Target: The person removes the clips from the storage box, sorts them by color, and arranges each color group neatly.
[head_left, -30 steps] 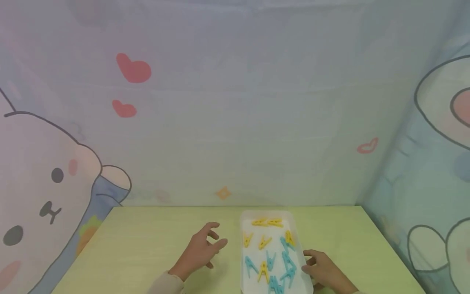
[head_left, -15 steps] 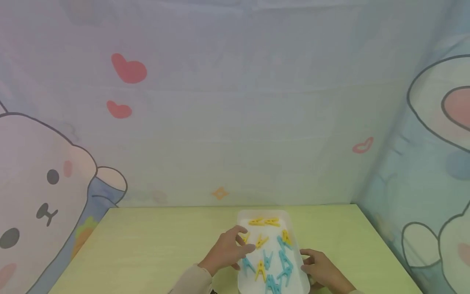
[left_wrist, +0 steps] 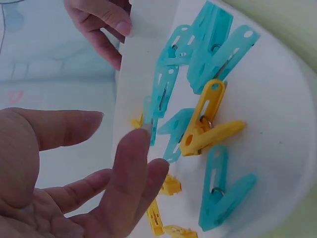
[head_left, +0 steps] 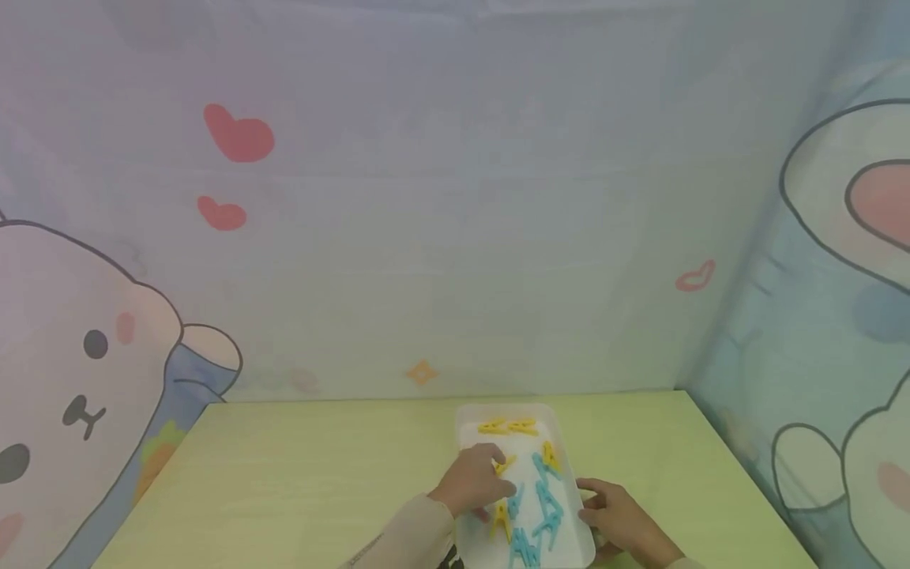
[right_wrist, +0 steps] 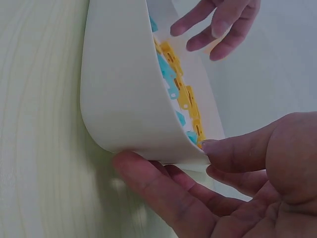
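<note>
A white tray (head_left: 464, 431) lies on the pale green table (head_left: 306, 466) and holds several yellow clothespins (head_left: 508, 427) and teal clothespins (head_left: 547, 506). My left hand (head_left: 479, 476) hovers over the tray's left half with relaxed fingers and holds nothing. In the left wrist view its fingertips (left_wrist: 141, 141) hang just above a yellow clothespin (left_wrist: 208, 124) and teal clothespins (left_wrist: 218, 44). My right hand (head_left: 606, 507) pinches the tray's right rim. In the right wrist view its thumb (right_wrist: 233, 148) lies on the rim and its fingers curl under the tray wall (right_wrist: 119, 99).
A cartoon-printed cloth backdrop (head_left: 455, 221) closes off the table at the back and on the right side (head_left: 817, 356). Bare tabletop stretches to the left of the tray and a narrower strip lies to its right (head_left: 661, 450).
My left hand has moved right from the bare table to above the clothespins in the tray. My right hand has stayed on the tray's right rim.
</note>
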Demonstrator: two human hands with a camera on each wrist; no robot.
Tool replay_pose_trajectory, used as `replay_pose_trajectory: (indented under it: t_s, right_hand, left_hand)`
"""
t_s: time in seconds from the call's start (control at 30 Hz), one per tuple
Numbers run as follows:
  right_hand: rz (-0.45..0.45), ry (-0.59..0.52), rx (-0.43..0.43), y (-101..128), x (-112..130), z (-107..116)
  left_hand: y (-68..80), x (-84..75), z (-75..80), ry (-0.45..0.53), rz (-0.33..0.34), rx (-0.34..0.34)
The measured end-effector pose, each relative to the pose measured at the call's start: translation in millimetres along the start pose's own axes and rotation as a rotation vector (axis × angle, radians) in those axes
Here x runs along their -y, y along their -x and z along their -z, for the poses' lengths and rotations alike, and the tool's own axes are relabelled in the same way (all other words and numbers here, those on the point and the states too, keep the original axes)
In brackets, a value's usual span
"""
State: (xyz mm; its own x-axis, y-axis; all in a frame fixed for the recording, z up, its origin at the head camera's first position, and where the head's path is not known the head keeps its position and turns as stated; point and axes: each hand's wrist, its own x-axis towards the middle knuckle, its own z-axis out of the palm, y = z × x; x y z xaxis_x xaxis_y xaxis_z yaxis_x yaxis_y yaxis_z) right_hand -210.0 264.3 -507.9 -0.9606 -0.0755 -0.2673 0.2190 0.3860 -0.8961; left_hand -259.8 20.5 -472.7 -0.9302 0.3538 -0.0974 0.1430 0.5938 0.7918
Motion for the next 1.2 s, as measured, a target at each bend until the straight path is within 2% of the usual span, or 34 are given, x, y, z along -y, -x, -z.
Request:
replay_pose_trajectory:
  t_s: [0.23,0.43,0.6,0.77,0.93,1.2]
  right_hand:
    - [-0.012,-0.005,0.006,-0.3,0.3,1.1]
    - [-0.016,-0.024,0.017,-0.6,0.0,1.1]
    - [-0.005,-0.035,0.031,-0.1,-1.1,1.9]
    - [0.011,-0.045,0.042,1.3,-2.2,3.6]
    - [0.020,-0.052,0.047,3.0,-2.7,3.4]
    - [0.026,-0.053,0.049,1.3,-3.7,5.3]
  left_hand:
    - [-16.8,-0.8,-15.6,-0.086,0.043,-0.026]
    - [-24.7,-1.0,-23.3,-0.141,0.086,-0.027]
    - [-31.5,0.1,-30.3,-0.194,0.055,-0.027]
    - [-39.6,1.3,-42.6,-0.328,0.034,-0.075]
    - [-41.0,-1.4,-50.6,-0.437,0.026,-0.120]
    - [-35.1,-10.2,-47.8,-0.422,0.037,-0.108]
